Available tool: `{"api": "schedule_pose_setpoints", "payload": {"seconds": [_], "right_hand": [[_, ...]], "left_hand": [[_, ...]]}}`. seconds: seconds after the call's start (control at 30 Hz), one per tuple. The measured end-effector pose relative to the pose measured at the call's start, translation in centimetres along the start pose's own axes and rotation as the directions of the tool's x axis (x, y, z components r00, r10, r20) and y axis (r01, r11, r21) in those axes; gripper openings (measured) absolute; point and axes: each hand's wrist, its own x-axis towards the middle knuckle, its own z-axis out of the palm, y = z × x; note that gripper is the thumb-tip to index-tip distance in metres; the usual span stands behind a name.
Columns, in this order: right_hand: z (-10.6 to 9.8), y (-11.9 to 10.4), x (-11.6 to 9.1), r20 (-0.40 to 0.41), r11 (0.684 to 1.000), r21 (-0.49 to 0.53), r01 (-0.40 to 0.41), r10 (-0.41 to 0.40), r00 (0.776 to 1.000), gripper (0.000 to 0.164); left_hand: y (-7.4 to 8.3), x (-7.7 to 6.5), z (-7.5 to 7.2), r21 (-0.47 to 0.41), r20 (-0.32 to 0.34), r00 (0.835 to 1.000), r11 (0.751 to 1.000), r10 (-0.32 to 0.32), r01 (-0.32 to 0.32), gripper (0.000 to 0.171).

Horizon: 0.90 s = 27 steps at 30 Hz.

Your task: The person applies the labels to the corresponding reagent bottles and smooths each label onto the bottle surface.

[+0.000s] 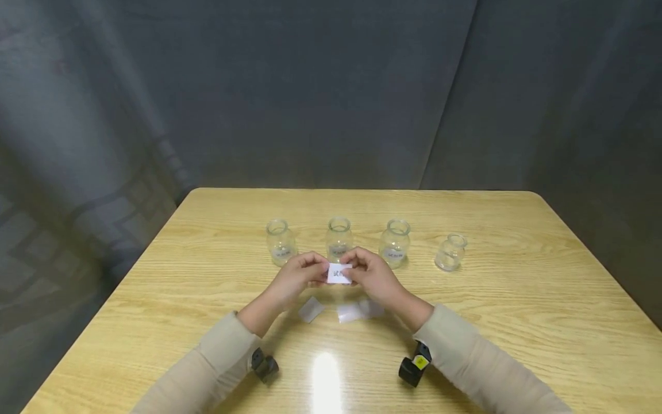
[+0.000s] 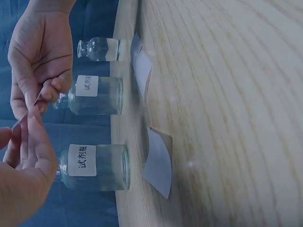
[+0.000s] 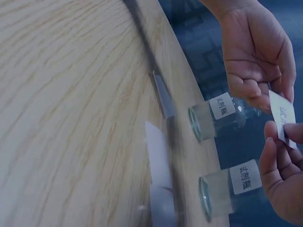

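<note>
A small white sticker label (image 1: pixel 336 275) with printed dark characters is held up between both hands above the table. My left hand (image 1: pixel 297 280) pinches its left edge between thumb and fingers. On the opposite side, the thumb and fingers of my right hand (image 1: pixel 376 280) grip the label and cover part of the print. In the right wrist view the label (image 3: pixel 282 117) faces the camera, tilted. Behind the hands stand three open glass jars, the left jar (image 1: pixel 280 238), the middle jar (image 1: pixel 339 233) and the right jar (image 1: pixel 395 238), each bearing a white label.
A smaller glass bottle (image 1: pixel 451 253) without a visible label stands to the right of the jars. On the wooden table (image 1: pixel 207 287) below the hands lie a curled paper piece (image 1: pixel 311 309) and a longer white strip (image 1: pixel 351 312). A dark curtain (image 1: pixel 310 92) hangs behind.
</note>
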Motion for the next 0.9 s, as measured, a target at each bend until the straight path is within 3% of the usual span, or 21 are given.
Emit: {"api": "schedule_pose_setpoints", "payload": {"seconds": [0.27,0.53,0.9], "right_hand": [[-0.8,0.3,-0.6,0.086,1.0,-0.012,0.011,-0.01,0.996,0.013],[-1.3,0.3,-1.0,0.11,1.0,-0.008,0.018,-0.017,0.994,0.012],[-1.5,0.4,-1.2,0.04,0.999,-0.04,-0.011,0.012,0.999,0.013]], "left_hand": [[-0.2,0.1,0.1,-0.018,0.078,0.997,1.0,-0.012,0.013,0.019],[-0.2,0.0,0.2,-0.046,0.112,0.993,0.998,-0.026,0.031,0.018],[-0.6,0.2,0.6,-0.064,0.098,0.995,0.997,-0.032,0.039,0.017]]}}
